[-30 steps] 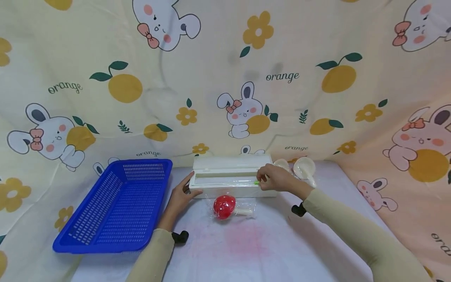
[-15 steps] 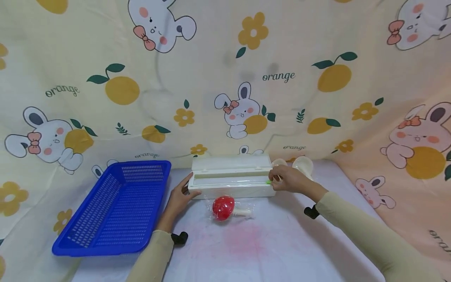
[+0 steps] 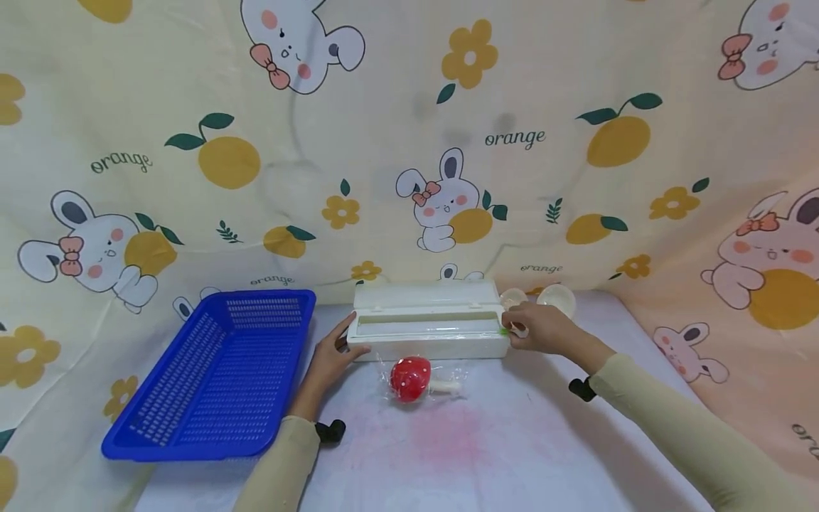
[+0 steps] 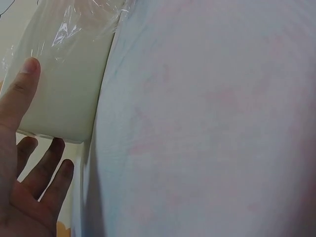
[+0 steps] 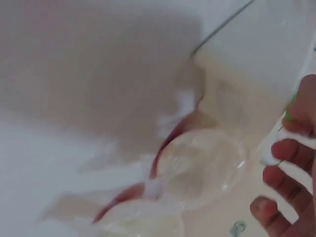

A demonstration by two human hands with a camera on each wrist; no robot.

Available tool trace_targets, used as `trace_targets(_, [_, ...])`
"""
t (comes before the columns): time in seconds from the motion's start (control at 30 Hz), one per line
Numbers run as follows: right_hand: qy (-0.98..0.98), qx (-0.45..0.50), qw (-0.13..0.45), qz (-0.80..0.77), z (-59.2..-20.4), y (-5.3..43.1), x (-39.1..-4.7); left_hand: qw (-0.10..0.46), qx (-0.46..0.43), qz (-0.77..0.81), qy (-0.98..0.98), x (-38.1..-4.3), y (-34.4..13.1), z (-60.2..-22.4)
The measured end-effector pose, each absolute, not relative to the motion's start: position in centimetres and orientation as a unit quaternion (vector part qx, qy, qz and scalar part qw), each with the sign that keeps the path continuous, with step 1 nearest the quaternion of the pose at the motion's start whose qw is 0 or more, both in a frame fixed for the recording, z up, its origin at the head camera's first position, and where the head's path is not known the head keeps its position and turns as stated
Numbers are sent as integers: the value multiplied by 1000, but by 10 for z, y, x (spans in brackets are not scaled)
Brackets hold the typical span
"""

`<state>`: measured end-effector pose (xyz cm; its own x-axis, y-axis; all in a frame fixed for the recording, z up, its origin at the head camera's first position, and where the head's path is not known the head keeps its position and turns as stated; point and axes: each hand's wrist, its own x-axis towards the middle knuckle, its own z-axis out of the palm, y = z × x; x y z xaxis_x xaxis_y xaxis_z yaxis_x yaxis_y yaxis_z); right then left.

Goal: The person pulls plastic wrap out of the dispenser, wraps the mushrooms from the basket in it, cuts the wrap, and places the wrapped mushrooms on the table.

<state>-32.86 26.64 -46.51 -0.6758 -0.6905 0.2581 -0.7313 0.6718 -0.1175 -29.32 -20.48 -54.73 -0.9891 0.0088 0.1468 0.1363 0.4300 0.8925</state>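
Note:
A white cling film dispenser box [image 3: 435,348] stands at the back of the table with its lid [image 3: 425,293] raised. My left hand [image 3: 329,359] holds its left end, thumb [image 4: 24,86] on the front face and the other fingers round the end. At the right end, my right hand [image 3: 544,331] pinches a small slide cutter with a green part [image 3: 503,331]. Clear film hangs over the box front. Just before it lies a red, white-dotted mushroom-shaped toy [image 3: 410,379] with a pale handle, covered in clear film.
To the left stands a blue plastic basket [image 3: 220,377]. Behind my right hand lie two pale round objects, one larger [image 3: 557,301] and one smaller [image 3: 514,299], in clear film. A patterned cloth [image 3: 358,142] hangs behind the table.
My right hand has slid right along the box's front edge with the slide cutter, ending at the box's right end. My left hand keeps its hold on the left end.

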Motion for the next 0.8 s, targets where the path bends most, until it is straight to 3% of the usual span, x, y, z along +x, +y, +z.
trace_targets(0.27, [-922,350,83,146,-471,275,-321,40,-43,-522,-851,-289,-197,-542])
trace_targets(0.5, [-902,358,176,167,-484,261,-309,44,-50,-501,-863,-279,-186,-539])
trace_targets(0.8, [-867,399,247,167,-498,244,-302,73,56,-442,-892,-257,-174,-530])
